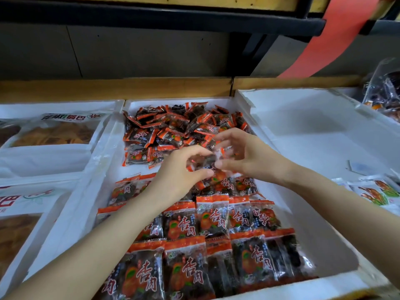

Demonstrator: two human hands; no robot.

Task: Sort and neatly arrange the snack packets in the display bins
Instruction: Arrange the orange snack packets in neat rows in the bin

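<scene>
Packets, white bin, perhaps shelving

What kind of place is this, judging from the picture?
Probably a shop's snack display: white bins hold many identical sealed snack packets, larger bagged snacks lie alongside, and dark shelving runs above.

I take the middle bin as my mark: inside it a loose heap of packets lies at the far end and packed rows lie at the near end, and over the gap between them my left hand and right hand pinch one packet together. Large bags lie left of that bin, a second bin with a few small packs in it stands right of it, and a ledge runs behind it.
</scene>
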